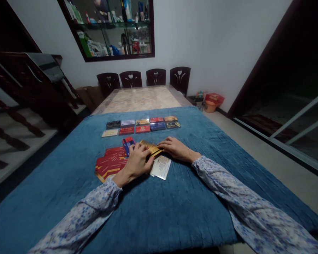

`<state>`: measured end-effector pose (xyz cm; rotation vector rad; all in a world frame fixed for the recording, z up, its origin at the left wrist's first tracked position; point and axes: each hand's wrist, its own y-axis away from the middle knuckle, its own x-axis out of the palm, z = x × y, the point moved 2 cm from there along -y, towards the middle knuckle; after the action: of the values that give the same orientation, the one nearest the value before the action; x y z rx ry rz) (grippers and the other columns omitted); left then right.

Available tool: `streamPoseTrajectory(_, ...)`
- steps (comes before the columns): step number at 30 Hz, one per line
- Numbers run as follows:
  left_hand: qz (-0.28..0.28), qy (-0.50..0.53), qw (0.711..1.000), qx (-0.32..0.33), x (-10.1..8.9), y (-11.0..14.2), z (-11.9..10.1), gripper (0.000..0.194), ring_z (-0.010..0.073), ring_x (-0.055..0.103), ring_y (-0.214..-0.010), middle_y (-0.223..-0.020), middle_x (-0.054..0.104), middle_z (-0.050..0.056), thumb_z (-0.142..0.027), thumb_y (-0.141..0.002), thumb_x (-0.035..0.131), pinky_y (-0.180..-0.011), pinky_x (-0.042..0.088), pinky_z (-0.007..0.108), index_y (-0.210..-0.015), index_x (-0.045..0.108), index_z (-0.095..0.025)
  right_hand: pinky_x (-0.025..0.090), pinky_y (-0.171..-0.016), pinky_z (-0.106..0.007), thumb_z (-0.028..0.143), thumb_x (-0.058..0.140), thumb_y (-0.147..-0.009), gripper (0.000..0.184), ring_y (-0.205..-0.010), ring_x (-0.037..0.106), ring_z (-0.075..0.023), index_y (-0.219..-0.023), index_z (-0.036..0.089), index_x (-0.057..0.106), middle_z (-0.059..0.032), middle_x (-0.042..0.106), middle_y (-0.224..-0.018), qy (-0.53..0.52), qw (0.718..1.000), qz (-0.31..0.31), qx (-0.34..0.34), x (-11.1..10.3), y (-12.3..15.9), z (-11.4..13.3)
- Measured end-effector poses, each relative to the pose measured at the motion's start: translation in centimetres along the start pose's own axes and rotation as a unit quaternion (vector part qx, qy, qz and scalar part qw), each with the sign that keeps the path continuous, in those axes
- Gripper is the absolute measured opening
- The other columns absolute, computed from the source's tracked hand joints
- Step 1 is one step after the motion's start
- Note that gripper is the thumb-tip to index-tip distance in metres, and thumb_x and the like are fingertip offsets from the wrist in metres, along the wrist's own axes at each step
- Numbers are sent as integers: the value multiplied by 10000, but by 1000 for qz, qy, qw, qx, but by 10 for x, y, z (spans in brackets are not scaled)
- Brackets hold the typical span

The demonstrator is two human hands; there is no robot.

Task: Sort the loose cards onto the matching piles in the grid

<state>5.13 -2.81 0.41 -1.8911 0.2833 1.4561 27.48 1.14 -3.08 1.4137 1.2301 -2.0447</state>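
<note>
My left hand rests on a loose spread of cards on the blue cloth, its fingers curled over the gold cards. My right hand lies flat beside it, fingertips touching the same gold cards. Red cards fan out under and left of the left hand, with a blue card on top. A white card lies just right of the left hand. Farther away, two neat rows of small card stacks lie on the cloth.
Beyond the cloth the marble tabletop runs to several dark chairs at the wall. A glass cabinet hangs above. A staircase stands left; an orange basket sits on the floor right.
</note>
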Motion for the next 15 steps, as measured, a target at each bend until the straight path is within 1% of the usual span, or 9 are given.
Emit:
streamPoseTrajectory(6, -48, -2, 997, 54, -2, -1, 3, 208, 253, 565, -956, -903, 727, 77, -237, -968, 573, -898, 407, 471, -882, 755, -185, 509, -855, -387, 261, 463, -1060, 288, -1010, 597, -242, -1192, 188, 709, -123, 763, -1089, 6, 998, -58, -10, -1, -2, -1)
streamPoseTrajectory(10, -73, -18, 993, 87, -2, -2, 8, 230, 243, 566, -912, -889, 731, 76, -211, -995, 539, -860, 412, 437, -882, 736, -172, 501, -801, -353, 238, 456, -1063, 265, -941, 610, -224, -1115, 192, 712, -102, 762, -988, 21, 995, -101, -9, -3, -4, 2)
streamPoseTrajectory(15, -84, -27, 991, 98, -4, -5, 13, 233, 233, 569, -871, -849, 720, 69, -169, -1001, 501, -819, 413, 403, -906, 714, -177, 486, -745, -332, 151, 449, -1040, 253, -869, 599, -217, -1079, 182, 697, -86, 742, -887, 44, 988, -146, -13, -7, -5, 6)
